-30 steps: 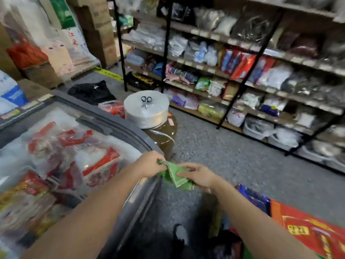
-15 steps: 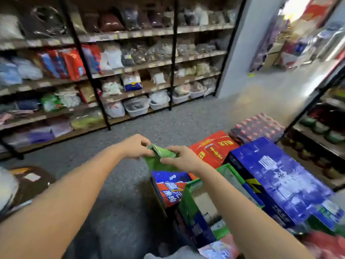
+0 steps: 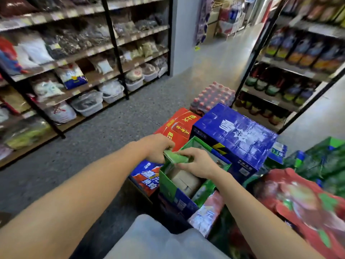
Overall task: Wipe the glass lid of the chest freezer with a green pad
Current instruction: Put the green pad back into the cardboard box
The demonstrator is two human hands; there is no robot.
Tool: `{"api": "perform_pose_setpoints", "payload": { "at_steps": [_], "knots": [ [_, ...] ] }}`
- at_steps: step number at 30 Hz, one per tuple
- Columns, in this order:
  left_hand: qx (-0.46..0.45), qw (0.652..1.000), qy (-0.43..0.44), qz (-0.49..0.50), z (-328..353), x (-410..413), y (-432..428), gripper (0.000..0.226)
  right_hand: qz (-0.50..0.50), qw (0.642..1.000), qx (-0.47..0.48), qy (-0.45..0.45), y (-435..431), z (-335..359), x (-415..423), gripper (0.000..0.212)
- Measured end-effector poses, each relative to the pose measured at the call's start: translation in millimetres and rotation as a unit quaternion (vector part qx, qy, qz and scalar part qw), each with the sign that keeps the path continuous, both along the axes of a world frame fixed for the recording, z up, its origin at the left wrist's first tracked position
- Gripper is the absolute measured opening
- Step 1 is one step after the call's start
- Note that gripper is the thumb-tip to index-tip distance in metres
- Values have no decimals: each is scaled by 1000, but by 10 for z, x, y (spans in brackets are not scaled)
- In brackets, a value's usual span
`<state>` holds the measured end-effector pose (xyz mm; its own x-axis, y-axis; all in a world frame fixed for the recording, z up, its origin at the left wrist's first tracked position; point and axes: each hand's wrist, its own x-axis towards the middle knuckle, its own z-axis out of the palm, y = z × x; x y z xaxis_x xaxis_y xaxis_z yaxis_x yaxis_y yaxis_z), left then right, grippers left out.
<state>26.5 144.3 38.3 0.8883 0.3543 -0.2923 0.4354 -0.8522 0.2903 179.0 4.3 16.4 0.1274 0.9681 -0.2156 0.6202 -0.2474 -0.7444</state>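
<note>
A folded green pad (image 3: 176,157) is held between both hands in front of me, above stacked drink cartons. My left hand (image 3: 158,147) pinches its left end and my right hand (image 3: 197,161) grips its right side, fingers curled over it. The chest freezer and its glass lid are out of view.
Below the hands sits an open green carton (image 3: 168,186), with a large blue carton (image 3: 233,135), a red carton (image 3: 179,126) and a pack of red-capped bottles (image 3: 212,96) behind. Shelves of bagged goods (image 3: 84,58) line the left, bottle shelves (image 3: 298,58) the right. Grey floor (image 3: 93,144) lies between.
My view has swung right, away from the freezer with its glass lid, to the cartons and aisle. Both hands keep hold of the green pad throughout, now folded more tightly.
</note>
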Motion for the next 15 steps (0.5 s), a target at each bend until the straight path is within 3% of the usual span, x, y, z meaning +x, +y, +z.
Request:
{"api": "perform_pose_setpoints", "payload": {
  "at_steps": [3, 6, 8, 12, 15],
  "knots": [
    [154, 980, -40, -118, -148, -183, -195, 30, -10, 996, 72, -44, -286, -155, -177, 46],
    [228, 950, -125, -172, -298, -390, -386, 40, -29, 982, 149, -110, -596, -295, -370, 50],
    [258, 941, -115, -186, -409, -472, -503, 40, -1, 969, 159, -189, -756, -406, -480, 52],
    [217, 955, -57, -192, -656, -565, -636, 46, 2, 973, 59, -225, -967, -563, -632, 61],
    [177, 964, -113, -165, -644, -590, -631, 52, -37, 973, 36, -227, -941, -581, -666, 54]
  ]
}}
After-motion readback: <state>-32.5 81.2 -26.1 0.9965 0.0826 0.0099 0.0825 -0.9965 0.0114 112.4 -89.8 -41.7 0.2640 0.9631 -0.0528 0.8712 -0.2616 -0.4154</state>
